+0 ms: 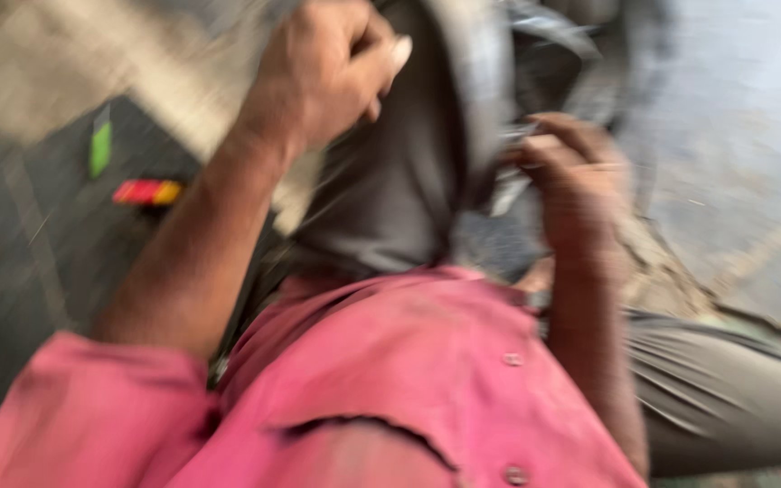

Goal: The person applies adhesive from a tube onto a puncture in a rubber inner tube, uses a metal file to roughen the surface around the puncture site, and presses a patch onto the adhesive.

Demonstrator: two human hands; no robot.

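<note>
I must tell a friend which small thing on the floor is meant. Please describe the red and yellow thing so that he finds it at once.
Start from the dark floor on the left of the picture, beside the left forearm in the pink sleeve. The red and yellow thing lies flat there, short and lengthwise. Its one neighbour, the green thing above it, is one colour and stands nearly upright; blur hides finer detail.
</note>
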